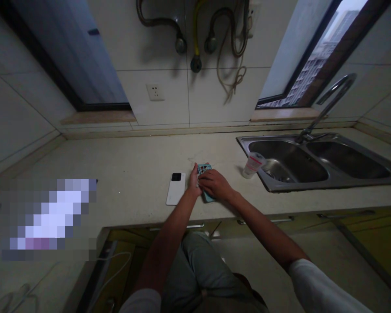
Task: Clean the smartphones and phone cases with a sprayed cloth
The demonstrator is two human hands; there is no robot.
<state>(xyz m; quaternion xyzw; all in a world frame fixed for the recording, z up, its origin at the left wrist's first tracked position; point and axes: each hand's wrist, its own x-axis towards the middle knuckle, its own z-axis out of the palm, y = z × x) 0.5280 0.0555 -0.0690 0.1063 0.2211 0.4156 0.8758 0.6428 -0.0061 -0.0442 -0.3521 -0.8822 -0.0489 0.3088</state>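
Observation:
A phone in a teal patterned case lies on the counter in front of me, its patterned end pointing toward the wall. My left hand grips its left edge, thumb along the side. Across the middle of the case, my right hand has its fingers curled over toward the left hand, hiding much of the surface. Whether something small sits between the fingers I cannot make out. Just left of my left hand, a white phone rests with its dark camera block up, touched by neither hand.
A clear plastic cup with a red band stands tilted by the rim of the double steel sink. The tap arches behind it. A blurred-out bright object lies at left on the pale counter, near a white cable.

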